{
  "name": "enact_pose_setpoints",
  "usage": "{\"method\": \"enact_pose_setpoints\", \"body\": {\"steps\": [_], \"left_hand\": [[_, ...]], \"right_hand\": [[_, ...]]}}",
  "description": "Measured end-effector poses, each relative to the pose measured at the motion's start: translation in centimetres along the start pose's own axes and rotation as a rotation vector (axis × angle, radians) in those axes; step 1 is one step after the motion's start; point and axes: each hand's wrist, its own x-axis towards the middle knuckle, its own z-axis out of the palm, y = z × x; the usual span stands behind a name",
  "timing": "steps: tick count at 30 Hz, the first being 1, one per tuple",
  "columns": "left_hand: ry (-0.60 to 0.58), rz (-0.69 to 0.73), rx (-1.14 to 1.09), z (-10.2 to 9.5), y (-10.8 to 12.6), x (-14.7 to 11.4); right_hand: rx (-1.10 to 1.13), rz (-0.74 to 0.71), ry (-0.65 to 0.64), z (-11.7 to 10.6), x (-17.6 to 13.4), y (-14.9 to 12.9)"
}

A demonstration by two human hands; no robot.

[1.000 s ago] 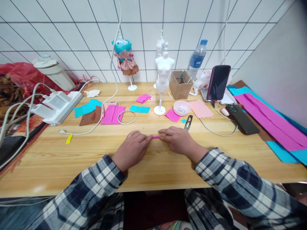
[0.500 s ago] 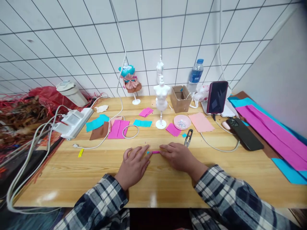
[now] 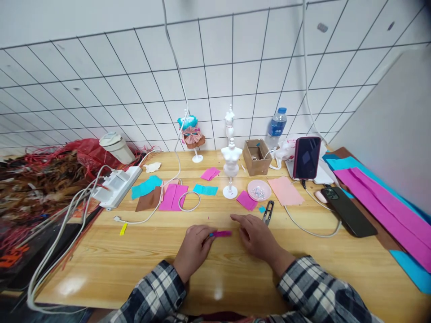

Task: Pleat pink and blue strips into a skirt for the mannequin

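My left hand (image 3: 195,249) pinches one end of a narrow folded magenta paper strip (image 3: 222,233), which has a bit of blue at the pinched end. The strip's free end points right, just above the wooden tabletop. To its right, my right hand (image 3: 254,235) is off the strip, index finger stretched out and the other fingers loosely bent. Beyond that hand lie thread snips (image 3: 268,212) and a small blue paper scrap (image 3: 261,209). A white mannequin torso (image 3: 231,163) on a round stand stands upright in front of my hands.
Magenta paper (image 3: 173,197), blue paper (image 3: 205,189) and a pink bead dish (image 3: 259,190) lie behind my hands. A dressed mannequin (image 3: 191,132), cardboard box (image 3: 257,158) and water bottle (image 3: 277,128) stand at the wall. A power strip (image 3: 116,187) sits left, a dark phone (image 3: 348,211) right.
My right hand has let go of the strip and moved slightly right, its index finger extended. My left hand's spread fingers have closed on the strip's end. The view has tilted upward.
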Motion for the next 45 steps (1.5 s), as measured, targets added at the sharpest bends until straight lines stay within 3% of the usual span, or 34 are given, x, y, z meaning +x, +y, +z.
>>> {"method": "enact_pose_setpoints", "body": {"steps": [5, 8, 11, 15, 20, 26, 37, 45], "left_hand": [[0.008, -0.392, -0.686, -0.5, 1.6, 1.0], [-0.062, -0.456, -0.969, -1.1, 2.9, 1.4], [-0.122, -0.428, -1.055, -1.2, 3.7, 1.9], [-0.157, -0.389, -1.018, -1.1, 4.0, 2.4], [0.091, -0.307, -0.667, -2.3, 4.8, 2.7], [0.152, -0.104, -0.340, -3.5, 6.4, 3.7], [0.104, -0.111, -0.383, -3.5, 7.0, 3.5], [0.069, -0.205, -0.482, -3.8, 7.2, 3.1]], "right_hand": [[0.378, 0.172, 0.087, -0.6, 0.5, -1.1], [0.648, 0.287, 0.010, -1.2, 1.3, -2.8], [0.775, 0.421, 0.033, -1.5, 2.0, -4.4], [0.812, 0.462, 0.121, -1.7, 2.7, -5.4], [0.603, 0.429, 0.186, -2.2, 2.9, -6.2], [0.425, 0.308, 0.185, -2.3, 2.8, -7.1], [0.537, 0.400, 0.279, -2.9, 2.6, -7.3], [0.659, 0.462, 0.232, -3.2, 2.9, -7.3]]}}
